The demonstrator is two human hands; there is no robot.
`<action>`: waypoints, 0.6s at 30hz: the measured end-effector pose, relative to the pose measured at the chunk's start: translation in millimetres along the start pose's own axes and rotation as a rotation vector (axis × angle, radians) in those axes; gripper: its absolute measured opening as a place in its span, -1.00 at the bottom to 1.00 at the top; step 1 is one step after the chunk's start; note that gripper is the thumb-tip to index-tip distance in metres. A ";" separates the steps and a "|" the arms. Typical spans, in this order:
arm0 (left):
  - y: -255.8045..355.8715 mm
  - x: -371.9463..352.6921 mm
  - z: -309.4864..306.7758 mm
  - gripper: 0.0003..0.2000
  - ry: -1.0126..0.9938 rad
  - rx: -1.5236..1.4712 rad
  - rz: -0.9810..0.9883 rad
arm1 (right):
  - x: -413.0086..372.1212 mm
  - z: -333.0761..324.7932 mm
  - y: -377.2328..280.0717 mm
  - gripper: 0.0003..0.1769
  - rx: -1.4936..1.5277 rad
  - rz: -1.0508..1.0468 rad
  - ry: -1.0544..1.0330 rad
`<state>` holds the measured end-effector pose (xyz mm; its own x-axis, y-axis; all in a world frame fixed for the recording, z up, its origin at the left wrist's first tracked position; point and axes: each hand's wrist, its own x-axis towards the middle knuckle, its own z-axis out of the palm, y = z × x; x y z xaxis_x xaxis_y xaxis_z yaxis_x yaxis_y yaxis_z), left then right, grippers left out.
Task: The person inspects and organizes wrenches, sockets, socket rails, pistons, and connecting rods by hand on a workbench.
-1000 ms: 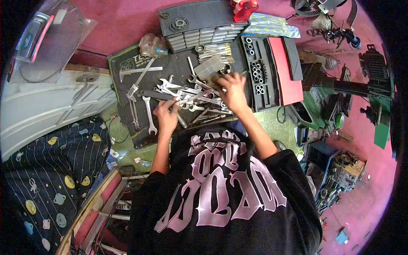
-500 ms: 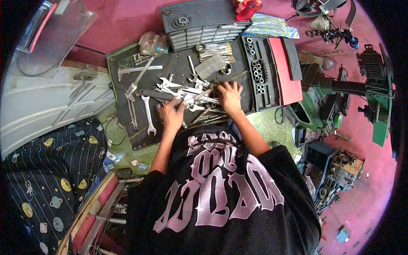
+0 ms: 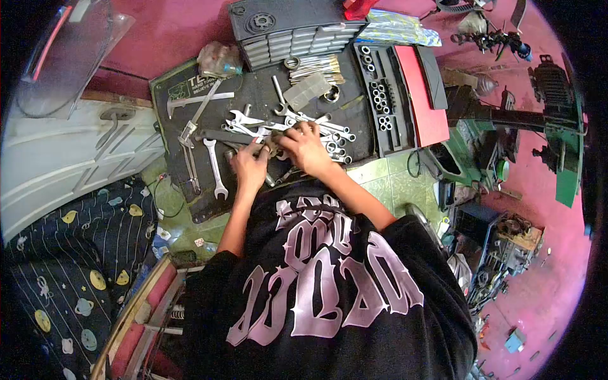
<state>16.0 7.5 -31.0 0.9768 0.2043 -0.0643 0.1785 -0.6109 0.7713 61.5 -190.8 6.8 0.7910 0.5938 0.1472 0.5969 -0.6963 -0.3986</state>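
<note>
My left hand is closed at the near-left side of a pile of combination wrenches. My right hand bends over the pile beside it, its fingers curled. Between the fingertips of both hands is a small brownish piece that may be a rag; its kind and what the left fingers grip are hidden. Left of my hands lies a large open-end wrench. Farther left is a metal caliper. An adjustable or open-end wrench lies just beyond my left hand.
A dark mat covers the tabletop. At the back stand a small-drawer cabinet, a plastic bag and a row of thin tools. To the right is an open socket case with a red panel.
My right hand has moved left across the pile to meet my left hand, uncovering several wrench ends on the right. My left hand has shifted slightly left. The view has shifted a little.
</note>
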 end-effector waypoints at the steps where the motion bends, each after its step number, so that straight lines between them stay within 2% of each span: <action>1: -5.5 -0.9 2.9 -0.82 -0.004 -0.001 0.005 | -3.4 4.2 9.9 -0.65 -0.022 0.019 0.038; 5: -8.2 -3.6 4.3 -0.82 -0.019 -0.022 0.013 | -27.0 11.9 66.1 -0.65 -0.207 0.314 0.047; 6: -6.9 -5.2 2.7 -0.82 -0.036 -0.054 0.017 | -29.3 9.4 71.8 -0.68 -0.247 0.338 0.111; 7: -5.1 -5.3 1.2 -0.82 -0.033 -0.053 0.019 | -27.8 9.0 76.7 -0.71 -0.274 0.314 0.151; 9: -0.9 -2.7 1.1 -0.81 0.027 -0.007 0.093 | -22.0 6.4 74.2 -0.74 -0.299 0.285 0.087; 11: 0.3 -0.3 -0.3 -0.81 0.018 -0.018 0.064 | -14.1 8.4 57.1 -0.79 -0.238 0.317 0.090; 13: 5.4 1.8 -3.3 -0.80 0.012 -0.030 0.030 | -8.9 10.9 29.5 -0.74 -0.257 0.267 0.032; 15: 11.6 1.1 -7.3 -0.80 -0.018 -0.039 0.013 | -6.1 8.2 1.3 -0.69 -0.018 0.170 0.008; 18: 5.7 -2.8 -1.6 -0.79 0.039 -0.033 -0.009 | -1.8 -0.2 -21.9 -0.61 0.033 0.007 0.045</action>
<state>14.0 4.6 -25.4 0.9696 0.2401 -0.0473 0.1830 -0.5830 0.7916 47.0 -176.7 15.4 0.8009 0.5697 0.1842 0.5870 -0.6864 -0.4292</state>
